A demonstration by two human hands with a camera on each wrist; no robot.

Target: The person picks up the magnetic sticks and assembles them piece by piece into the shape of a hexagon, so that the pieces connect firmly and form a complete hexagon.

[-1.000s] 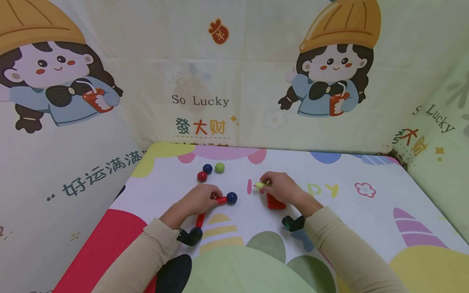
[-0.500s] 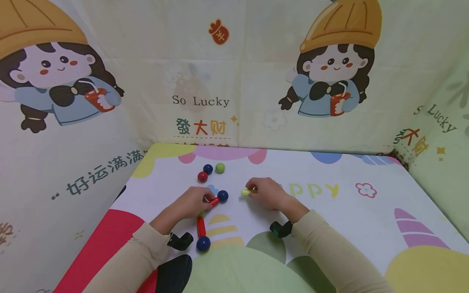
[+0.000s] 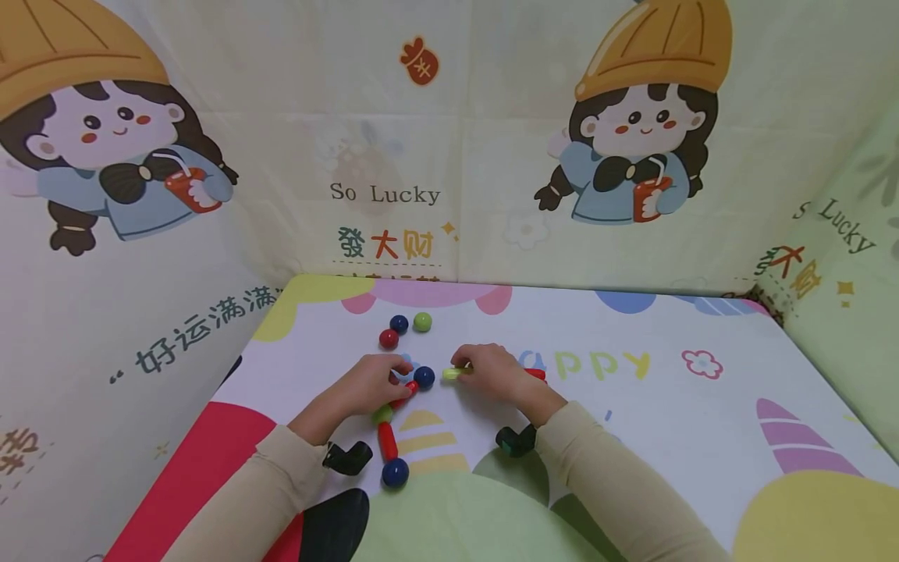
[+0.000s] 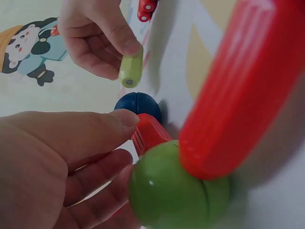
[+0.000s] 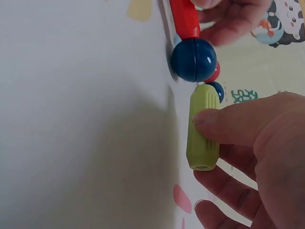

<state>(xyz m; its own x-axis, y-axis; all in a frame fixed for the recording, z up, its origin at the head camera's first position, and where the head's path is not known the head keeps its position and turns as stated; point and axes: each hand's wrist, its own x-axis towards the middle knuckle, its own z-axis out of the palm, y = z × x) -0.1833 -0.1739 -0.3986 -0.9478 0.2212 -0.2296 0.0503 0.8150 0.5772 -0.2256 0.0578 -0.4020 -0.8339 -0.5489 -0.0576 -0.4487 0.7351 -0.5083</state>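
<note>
In the head view my left hand [image 3: 368, 384] pinches a red magnetic rod [image 4: 148, 133] between thumb and fingers. That rod joins a dark blue ball [image 3: 424, 378] to a green ball [image 4: 167, 186]. From the green ball a second red rod [image 3: 388, 442] runs toward the front and ends at another blue ball [image 3: 396, 473]. My right hand [image 3: 495, 376] pinches a yellow-green magnetic rod [image 5: 204, 126]. Its tip points at the first blue ball; a small gap shows in the left wrist view, while in the right wrist view they nearly meet.
Behind the hands lie a loose blue ball [image 3: 399, 324], a red ball [image 3: 389, 339] and a light green ball [image 3: 422, 321]. Red rods [image 3: 535, 375] lie partly hidden behind my right hand. A printed cloth [image 3: 674, 437] covers the table, with a printed curtain behind.
My right hand has moved left with the yellow-green rod, toward the blue ball. The joined rods and balls have shifted left and toward the front with my left hand.
</note>
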